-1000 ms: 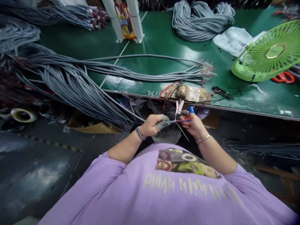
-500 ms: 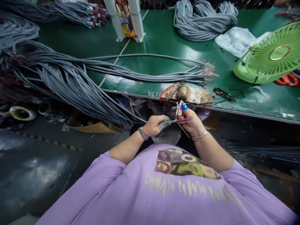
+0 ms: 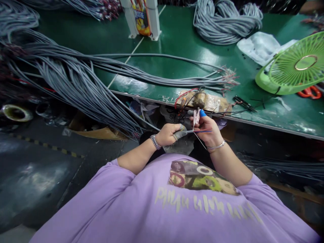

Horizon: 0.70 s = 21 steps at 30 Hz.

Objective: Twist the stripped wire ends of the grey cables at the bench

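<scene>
My left hand (image 3: 170,134), with grey covers on its fingertips, is closed round a grey cable (image 3: 190,131) near its stripped end. Thin red and blue wires (image 3: 204,131) come out of that end and lie across the palm of my right hand (image 3: 209,130). Between the fingers and the blue-capped thumb of this hand is a small pale pink piece (image 3: 196,116); its exact kind is unclear. A thin white strand (image 3: 199,140) crosses the cable end and hangs down below it.
On the green table (image 3: 174,20) lie a bundle of grey cables (image 3: 152,76), a coiled cable bundle (image 3: 225,23), a plastic bag (image 3: 258,47) and a green fan (image 3: 291,64). A taped block (image 3: 202,100) with dark leads sits at the front edge. More cables (image 3: 96,101) hang off the left.
The view has shifted slightly. My right hand has moved a little away from the left, and the pale pink piece is turned more upright. Both hands keep their hold.
</scene>
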Tool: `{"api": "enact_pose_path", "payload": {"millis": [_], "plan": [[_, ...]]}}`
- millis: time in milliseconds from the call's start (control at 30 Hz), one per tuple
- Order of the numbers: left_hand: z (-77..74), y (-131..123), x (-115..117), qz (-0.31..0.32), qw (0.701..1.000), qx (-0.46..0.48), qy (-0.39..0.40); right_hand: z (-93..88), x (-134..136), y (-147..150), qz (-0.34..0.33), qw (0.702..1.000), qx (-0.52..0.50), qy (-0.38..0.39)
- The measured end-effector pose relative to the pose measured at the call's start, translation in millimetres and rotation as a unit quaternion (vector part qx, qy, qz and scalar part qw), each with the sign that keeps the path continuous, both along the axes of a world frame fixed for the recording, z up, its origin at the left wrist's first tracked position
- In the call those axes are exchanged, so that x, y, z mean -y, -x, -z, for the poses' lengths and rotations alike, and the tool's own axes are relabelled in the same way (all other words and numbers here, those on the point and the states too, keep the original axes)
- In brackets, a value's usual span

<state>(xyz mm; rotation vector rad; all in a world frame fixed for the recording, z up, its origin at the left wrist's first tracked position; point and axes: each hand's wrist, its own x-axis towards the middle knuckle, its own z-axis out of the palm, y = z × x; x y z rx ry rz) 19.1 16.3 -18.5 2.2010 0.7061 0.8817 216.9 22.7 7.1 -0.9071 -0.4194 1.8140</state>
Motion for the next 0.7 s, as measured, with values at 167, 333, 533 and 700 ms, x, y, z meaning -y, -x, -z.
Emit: {"api": "enact_pose_path", "payload": {"millis": [167,333,533,700], "plan": [[2.5,-0.6,0.6,-0.002,1.0,-0.011,-0.002,1.6,-1.9,0.5,0.012,1.0,-0.01,0.017],[4.2,-0.6,1.6,0.004,0.998,-0.058,0.016,2.0,0.5,1.5,0.0,1.0,-0.013,-0.001],[1.5,-1.7,-0.6,0.023,0.996,-0.085,0.03,3.3,2.5,4.7,0.007,1.0,-0.012,-0.016],[-4.8,-2.2,-2.5,0.047,0.995,-0.071,0.044,7.6,4.6,4.9,-0.013,0.999,-0.027,-0.022]]}}
